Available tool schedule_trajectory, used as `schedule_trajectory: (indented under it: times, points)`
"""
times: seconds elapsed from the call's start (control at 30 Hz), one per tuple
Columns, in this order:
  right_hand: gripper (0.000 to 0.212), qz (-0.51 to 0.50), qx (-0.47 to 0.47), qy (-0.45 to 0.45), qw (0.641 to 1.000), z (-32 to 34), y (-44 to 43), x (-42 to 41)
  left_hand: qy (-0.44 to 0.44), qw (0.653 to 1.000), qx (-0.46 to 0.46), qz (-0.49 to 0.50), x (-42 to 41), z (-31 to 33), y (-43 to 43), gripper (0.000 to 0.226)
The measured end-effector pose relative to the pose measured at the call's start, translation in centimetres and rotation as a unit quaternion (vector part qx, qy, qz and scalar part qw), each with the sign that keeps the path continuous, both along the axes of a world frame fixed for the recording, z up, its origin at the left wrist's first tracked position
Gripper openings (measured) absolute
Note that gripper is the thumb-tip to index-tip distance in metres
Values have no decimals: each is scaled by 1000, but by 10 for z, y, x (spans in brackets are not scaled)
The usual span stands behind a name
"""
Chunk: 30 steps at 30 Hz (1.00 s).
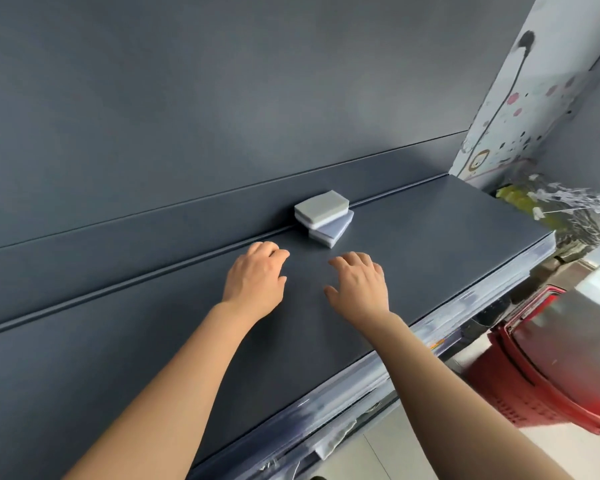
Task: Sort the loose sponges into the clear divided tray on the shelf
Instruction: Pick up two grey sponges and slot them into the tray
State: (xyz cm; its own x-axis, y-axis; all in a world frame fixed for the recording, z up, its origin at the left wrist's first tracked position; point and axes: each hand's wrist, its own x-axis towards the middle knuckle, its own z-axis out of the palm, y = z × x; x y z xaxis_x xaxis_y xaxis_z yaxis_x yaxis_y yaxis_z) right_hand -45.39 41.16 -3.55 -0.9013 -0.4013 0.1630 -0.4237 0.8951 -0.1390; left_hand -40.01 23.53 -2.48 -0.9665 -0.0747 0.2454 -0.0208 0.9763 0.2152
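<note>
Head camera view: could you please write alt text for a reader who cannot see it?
Two bare hands, the left hand and right hand, reach empty across a dark shelf toward a small stack of sponges by the back wall. A red basket sits below the shelf at the right.

A flat, dark blue-grey shelf is seen, and a clear plastic strip is fixed along its near edge. A small pile of three sponges is set at the far side of the shelf, right up against the back wall. The top sponge is grey, and the two under it are blue on top and white below, each turned a little.
</note>
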Motion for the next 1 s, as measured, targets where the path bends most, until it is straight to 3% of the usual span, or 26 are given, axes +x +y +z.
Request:
schedule_trajectory:
  times: [0.33,0.63,0.7,0.87,0.93,1.0]
  points:
    - [53,78,-28,-27,996,-16,3,-92,-38,998,30,47,-109,-9,35,58]
    - [40,118,-64,-1,991,-22,0,-133,23,975,178,130,-146,-5,40,22]
    - [35,117,-70,0,991,-19,-1,-137,16,967,210,146,-148,-5,39,31]
    - [21,117,-82,9,990,-16,-3,-143,-67,939,274,198,-142,2,34,82]
    - [18,124,-128,14,984,-14,-2,-141,-82,919,331,201,-134,6,29,69]
    - [14,138,-189,15,972,-13,-3,-138,-70,870,447,194,-122,11,22,44]
